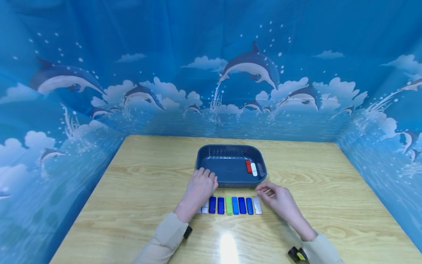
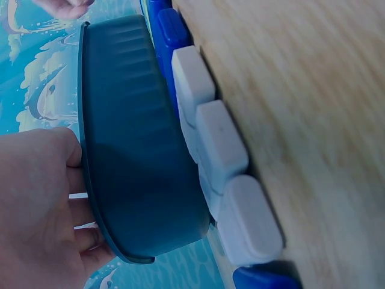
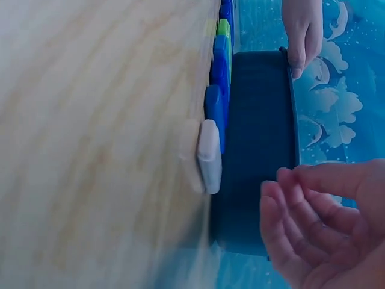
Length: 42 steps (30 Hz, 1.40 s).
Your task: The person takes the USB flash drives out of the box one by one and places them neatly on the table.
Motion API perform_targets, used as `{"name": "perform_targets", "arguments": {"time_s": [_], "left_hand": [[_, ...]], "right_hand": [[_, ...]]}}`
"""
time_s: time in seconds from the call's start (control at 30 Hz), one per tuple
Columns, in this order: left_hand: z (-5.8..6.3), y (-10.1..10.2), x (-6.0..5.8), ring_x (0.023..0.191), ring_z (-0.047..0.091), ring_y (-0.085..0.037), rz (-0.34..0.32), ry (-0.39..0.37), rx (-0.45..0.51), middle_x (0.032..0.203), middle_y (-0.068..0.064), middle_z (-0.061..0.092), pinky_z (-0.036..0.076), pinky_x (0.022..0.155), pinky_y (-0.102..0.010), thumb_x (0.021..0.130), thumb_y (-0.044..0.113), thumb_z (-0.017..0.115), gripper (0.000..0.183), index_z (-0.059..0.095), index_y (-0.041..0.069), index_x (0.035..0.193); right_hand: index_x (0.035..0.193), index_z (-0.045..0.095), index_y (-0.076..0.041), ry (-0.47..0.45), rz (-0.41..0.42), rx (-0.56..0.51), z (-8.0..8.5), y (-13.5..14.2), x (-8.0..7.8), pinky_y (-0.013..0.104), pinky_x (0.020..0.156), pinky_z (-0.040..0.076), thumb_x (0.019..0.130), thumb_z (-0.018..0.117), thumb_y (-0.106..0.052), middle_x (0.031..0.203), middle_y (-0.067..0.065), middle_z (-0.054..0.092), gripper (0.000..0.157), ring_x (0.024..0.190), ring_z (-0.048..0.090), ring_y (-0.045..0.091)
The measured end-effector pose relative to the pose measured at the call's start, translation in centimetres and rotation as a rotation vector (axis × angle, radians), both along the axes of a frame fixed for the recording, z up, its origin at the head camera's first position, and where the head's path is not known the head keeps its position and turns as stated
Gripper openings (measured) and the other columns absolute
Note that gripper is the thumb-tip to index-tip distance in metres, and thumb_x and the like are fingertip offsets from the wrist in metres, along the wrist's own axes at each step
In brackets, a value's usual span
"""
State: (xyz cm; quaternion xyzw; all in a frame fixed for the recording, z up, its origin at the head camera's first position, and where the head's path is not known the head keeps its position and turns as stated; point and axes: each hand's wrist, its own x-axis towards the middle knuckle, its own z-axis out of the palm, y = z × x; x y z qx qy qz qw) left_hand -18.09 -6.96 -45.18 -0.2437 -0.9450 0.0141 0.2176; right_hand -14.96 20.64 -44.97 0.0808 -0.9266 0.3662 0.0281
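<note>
A dark blue plastic basin [image 1: 230,183] stands on the table, with a red USB stick [image 1: 248,167] and a white USB stick [image 1: 254,169] lying side by side near its right end. My left hand [image 1: 202,183] reaches over the near left rim, its fingers passing behind the edge in the left wrist view. Just off the near right corner hovers my right hand [image 1: 277,198], fingers loosely bent and nothing between them. Below it, a pale USB stick [image 1: 257,205] ends a row that includes a green one [image 1: 229,205] and several blue ones [image 1: 212,205].
Three white USB sticks [image 2: 221,141] and a blue one [image 2: 264,278] continue the row leftward, partly hidden by my left forearm in the head view. The wooden table [image 1: 148,176] is walled in by a dolphin-print curtain [image 1: 184,121] behind and at both sides.
</note>
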Motion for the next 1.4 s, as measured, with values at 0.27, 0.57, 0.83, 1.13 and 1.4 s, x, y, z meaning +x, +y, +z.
{"name": "perform_targets", "arguments": {"time_s": [0.27, 0.57, 0.83, 1.13, 1.4], "left_hand": [[-0.1, 0.1, -0.1, 0.082, 0.059, -0.019, 0.001, -0.005, -0.007, 0.082, -0.001, 0.065, 0.051, 0.084, -0.034, 0.104, 0.025, 0.056, 0.024, 0.069, 0.011, 0.090], [-0.2, -0.2, -0.1, 0.086, 0.062, -0.021, 0.002, -0.001, -0.022, 0.084, -0.002, 0.067, 0.051, 0.090, -0.036, 0.103, 0.024, 0.058, 0.021, 0.069, 0.010, 0.091], [-0.3, -0.1, -0.1, 0.088, 0.064, -0.022, -0.015, 0.010, 0.027, 0.085, -0.003, 0.068, 0.052, 0.093, -0.037, 0.101, 0.024, 0.059, 0.021, 0.070, 0.009, 0.090], [-0.4, -0.1, -0.2, 0.090, 0.064, -0.022, -0.017, 0.007, 0.033, 0.086, -0.003, 0.068, 0.053, 0.093, -0.037, 0.102, 0.024, 0.059, 0.020, 0.070, 0.010, 0.091], [-0.3, 0.0, -0.1, 0.086, 0.062, -0.021, 0.000, 0.011, 0.026, 0.084, -0.002, 0.067, 0.053, 0.088, -0.035, 0.102, 0.025, 0.059, 0.022, 0.070, 0.011, 0.090]], "right_hand": [[0.100, 0.074, -0.010, 0.231, -0.004, 0.008, 1.7, -1.0, -1.1, 0.023, 0.066, 0.058, 0.092, 0.073, -0.004, 0.087, 0.001, 0.073, 0.010, 0.076, 0.068, 0.014], [0.110, 0.072, -0.002, 0.217, -0.031, 0.149, 2.8, -2.8, -4.5, 0.037, 0.069, 0.060, 0.092, 0.072, -0.005, 0.094, 0.010, 0.073, 0.018, 0.079, 0.071, 0.022], [0.116, 0.069, 0.008, 0.158, -0.041, 0.362, 2.6, -4.8, -7.2, 0.047, 0.076, 0.057, 0.092, 0.070, -0.005, 0.103, 0.021, 0.073, 0.027, 0.091, 0.070, 0.034], [0.075, 0.062, -0.003, 0.033, -0.050, 0.472, 1.6, -5.1, -9.8, 0.042, 0.058, 0.052, 0.089, 0.062, 0.005, 0.068, 0.011, 0.061, 0.016, 0.064, 0.058, 0.025], [0.072, 0.063, 0.000, 0.076, -0.046, 0.502, 0.8, -5.1, -11.2, 0.048, 0.066, 0.057, 0.088, 0.065, 0.005, 0.075, 0.017, 0.066, 0.017, 0.073, 0.067, 0.033]]}}
